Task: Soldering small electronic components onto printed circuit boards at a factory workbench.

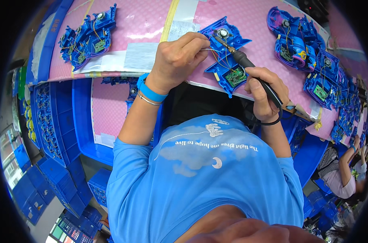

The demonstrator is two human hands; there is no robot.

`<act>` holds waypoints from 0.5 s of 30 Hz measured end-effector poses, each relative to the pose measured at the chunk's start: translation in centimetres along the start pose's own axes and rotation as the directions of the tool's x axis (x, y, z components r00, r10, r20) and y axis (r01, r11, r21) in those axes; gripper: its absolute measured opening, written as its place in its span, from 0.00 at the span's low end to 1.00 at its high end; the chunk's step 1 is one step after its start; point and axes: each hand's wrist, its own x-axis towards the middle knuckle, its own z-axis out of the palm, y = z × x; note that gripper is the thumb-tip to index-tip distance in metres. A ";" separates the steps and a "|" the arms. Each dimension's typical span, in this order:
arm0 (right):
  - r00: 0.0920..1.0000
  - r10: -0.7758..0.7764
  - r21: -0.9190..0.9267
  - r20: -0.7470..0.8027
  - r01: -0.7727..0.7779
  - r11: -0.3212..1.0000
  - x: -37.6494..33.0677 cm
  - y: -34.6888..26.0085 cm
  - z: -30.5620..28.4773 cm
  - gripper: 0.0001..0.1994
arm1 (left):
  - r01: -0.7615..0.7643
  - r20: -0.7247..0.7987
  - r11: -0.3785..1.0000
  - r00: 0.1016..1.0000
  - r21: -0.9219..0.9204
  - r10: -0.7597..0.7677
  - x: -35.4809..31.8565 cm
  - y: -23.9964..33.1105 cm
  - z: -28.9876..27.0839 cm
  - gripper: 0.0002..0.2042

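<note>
In front of me on the pink table mat lies a blue plastic shell. It holds a round speaker, thin coloured wires and a green circuit board. My right hand is closed around the black handle of a soldering iron, its tip by the speaker's lower edge. With thumb and fingers pinched together, my left hand holds a thin silvery solder wire, which reaches over the shell just left of the iron. Whether tip and wire touch cannot be made out.
More wired blue shells lie at the far left. Several others, some with purple trim, crowd the right side. A blue bin sits below the table edge on my left. At the far right, a person's arm reaches to the table.
</note>
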 end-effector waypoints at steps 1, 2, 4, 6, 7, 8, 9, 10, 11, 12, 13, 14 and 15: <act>1.000 0.001 0.000 0.000 -0.001 1.000 0.0 0.0 0.0 0.11 | 0.001 0.001 1.000 1.000 -0.001 -0.001 0.0 0.0 0.0 0.10; 1.000 0.010 0.003 0.002 -0.010 1.000 0.0 0.0 0.0 0.11 | 0.006 0.007 1.000 1.000 -0.002 -0.006 0.0 -0.1 0.0 0.10; 1.000 0.018 0.006 0.005 -0.018 1.000 0.0 0.1 0.1 0.11 | 0.011 0.013 1.000 1.000 -0.002 -0.011 0.0 -0.1 0.0 0.10; 1.000 0.023 0.006 0.006 -0.023 1.000 0.0 0.1 0.1 0.11 | 0.014 0.019 1.000 1.000 -0.010 -0.013 -0.1 -0.2 0.1 0.10; 1.000 0.023 0.005 0.006 -0.023 1.000 0.0 0.1 0.1 0.11 | 0.014 0.019 1.000 1.000 -0.011 -0.013 -0.1 -0.2 0.1 0.10; 1.000 0.020 -0.004 0.011 -0.020 1.000 0.1 0.2 0.1 0.11 | 0.019 0.023 1.000 1.000 -0.014 -0.019 -0.1 -0.1 0.0 0.10; 1.000 0.018 -0.014 0.017 -0.018 1.000 0.1 0.2 0.1 0.11 | 0.025 0.027 1.000 0.999 -0.017 -0.024 0.0 -0.1 0.0 0.10; 1.000 0.018 -0.013 0.018 -0.018 1.000 0.1 0.2 0.1 0.11 | 0.025 0.027 1.000 0.999 -0.016 -0.025 -0.1 -0.2 -0.1 0.10; 1.000 0.021 -0.009 0.019 -0.021 1.000 0.1 0.3 0.2 0.11 | 0.022 0.027 1.000 0.999 -0.020 -0.022 -0.1 -0.2 -0.1 0.10; 0.999 0.025 -0.004 0.020 -0.024 1.000 0.0 0.3 0.2 0.11 | 0.019 0.027 1.000 0.999 -0.023 -0.018 -0.1 -0.2 -0.1 0.10; 0.999 0.025 -0.004 0.020 -0.025 1.000 0.1 0.3 0.2 0.11 | 0.019 0.027 1.000 0.999 -0.023 -0.018 -0.1 -0.2 -0.1 0.10; 1.000 0.023 -0.009 0.022 -0.022 1.000 0.1 0.3 0.1 0.11 | 0.023 0.027 0.999 0.999 -0.023 -0.022 -0.1 -0.2 -0.1 0.10; 1.000 0.020 -0.013 0.024 -0.020 1.000 0.1 0.2 0.1 0.11 | 0.027 0.028 0.999 0.999 -0.022 -0.026 -0.2 -0.2 -0.1 0.10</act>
